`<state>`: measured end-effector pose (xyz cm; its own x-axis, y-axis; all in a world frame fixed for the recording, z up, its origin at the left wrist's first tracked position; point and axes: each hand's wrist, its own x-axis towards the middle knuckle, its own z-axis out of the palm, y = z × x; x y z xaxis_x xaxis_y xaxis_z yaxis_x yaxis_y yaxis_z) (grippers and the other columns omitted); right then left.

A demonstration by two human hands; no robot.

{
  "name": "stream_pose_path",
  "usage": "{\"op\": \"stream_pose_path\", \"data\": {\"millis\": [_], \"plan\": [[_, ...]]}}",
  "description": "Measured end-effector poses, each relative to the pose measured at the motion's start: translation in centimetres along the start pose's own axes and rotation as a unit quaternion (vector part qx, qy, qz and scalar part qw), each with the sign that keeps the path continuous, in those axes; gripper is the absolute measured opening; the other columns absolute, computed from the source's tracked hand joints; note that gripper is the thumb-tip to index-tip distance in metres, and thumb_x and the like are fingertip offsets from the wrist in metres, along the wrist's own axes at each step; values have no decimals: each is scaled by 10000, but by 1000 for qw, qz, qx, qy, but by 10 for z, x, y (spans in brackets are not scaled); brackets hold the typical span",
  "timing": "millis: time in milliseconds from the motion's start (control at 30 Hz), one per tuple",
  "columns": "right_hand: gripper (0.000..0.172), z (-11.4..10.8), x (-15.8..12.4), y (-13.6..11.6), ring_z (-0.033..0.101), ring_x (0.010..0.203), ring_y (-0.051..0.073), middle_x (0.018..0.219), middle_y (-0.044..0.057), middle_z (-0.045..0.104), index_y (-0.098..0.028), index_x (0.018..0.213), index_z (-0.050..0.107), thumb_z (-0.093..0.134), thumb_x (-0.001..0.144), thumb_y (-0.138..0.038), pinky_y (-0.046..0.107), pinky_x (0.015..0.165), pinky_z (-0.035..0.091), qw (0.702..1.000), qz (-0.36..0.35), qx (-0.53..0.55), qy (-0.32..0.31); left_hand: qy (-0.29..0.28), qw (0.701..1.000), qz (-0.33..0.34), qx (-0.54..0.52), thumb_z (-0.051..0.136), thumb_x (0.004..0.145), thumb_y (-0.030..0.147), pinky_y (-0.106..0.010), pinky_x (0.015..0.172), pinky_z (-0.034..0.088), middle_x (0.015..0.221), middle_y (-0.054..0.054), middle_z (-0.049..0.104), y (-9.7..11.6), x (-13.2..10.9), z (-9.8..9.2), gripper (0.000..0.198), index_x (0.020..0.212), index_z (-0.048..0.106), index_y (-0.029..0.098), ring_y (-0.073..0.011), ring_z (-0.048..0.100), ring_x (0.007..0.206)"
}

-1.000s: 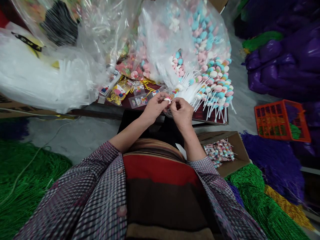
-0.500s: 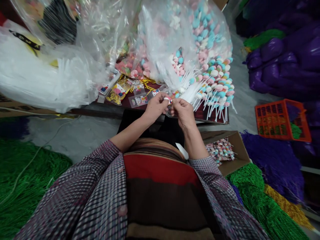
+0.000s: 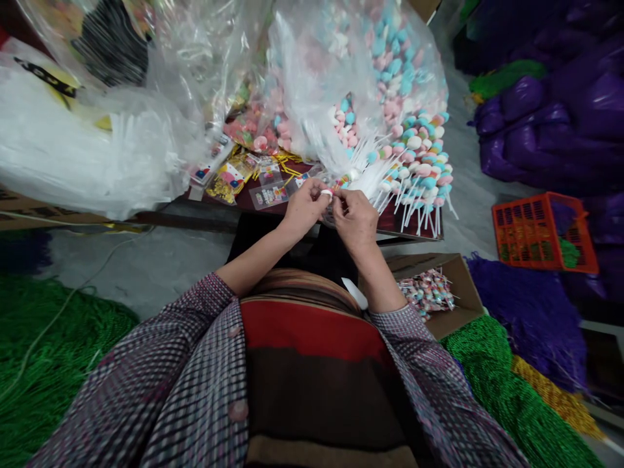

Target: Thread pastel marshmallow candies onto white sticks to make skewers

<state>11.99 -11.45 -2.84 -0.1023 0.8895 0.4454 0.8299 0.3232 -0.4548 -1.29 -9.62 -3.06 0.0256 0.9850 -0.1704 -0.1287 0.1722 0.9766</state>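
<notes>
Between the fingertips of both hands is a small white and pink candy [image 3: 327,193], with crinkled clear plastic below it. My left hand [image 3: 306,209] pinches the candy from the left, thumb and forefinger closed on it. Fingers curled, my right hand [image 3: 357,221] grips at the candy's right side, seemingly on its clear wrapper; the fingertips partly hide this. Just beyond the hands lie a bundle of white sticks [image 3: 373,177] and a heap of pink, white and blue marshmallow candies on sticks [image 3: 425,156].
Printed clear sachets [image 3: 270,195] and yellow ties [image 3: 290,170] lie left of the hands. Big clear bags of candies [image 3: 390,58] stand behind. A cardboard box [image 3: 461,296] with wrapped candies sits low at right, near an orange crate [image 3: 521,234]. White plastic bags [image 3: 88,156] cover the left.
My right hand has turned slightly, its fingers shifting along the candy's right side. The left hand keeps its pinch. The whole view has shifted slightly.
</notes>
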Motion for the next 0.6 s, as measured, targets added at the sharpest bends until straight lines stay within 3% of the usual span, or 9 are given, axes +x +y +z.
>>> {"op": "stream_pose_path", "data": {"millis": [400, 600], "plan": [[157, -1, 10, 2, 728, 867, 248, 881, 88, 787, -212, 874, 731, 577, 900, -194, 348, 786, 533, 996, 54, -42, -58, 0, 999, 29, 31, 648, 893, 74, -164, 470, 401, 627, 75, 573, -18, 4, 0, 159, 861, 583, 216, -52, 505, 479], [141, 2, 9, 5, 706, 854, 243, 885, 93, 764, -212, 858, 693, 563, 909, -237, 358, 796, 541, 997, 60, -38, -43, 4, 998, 35, 60, 636, 888, 64, -194, 479, 396, 604, 82, 545, -15, 4, 1, 174, 842, 577, 222, -67, 497, 470]]}}
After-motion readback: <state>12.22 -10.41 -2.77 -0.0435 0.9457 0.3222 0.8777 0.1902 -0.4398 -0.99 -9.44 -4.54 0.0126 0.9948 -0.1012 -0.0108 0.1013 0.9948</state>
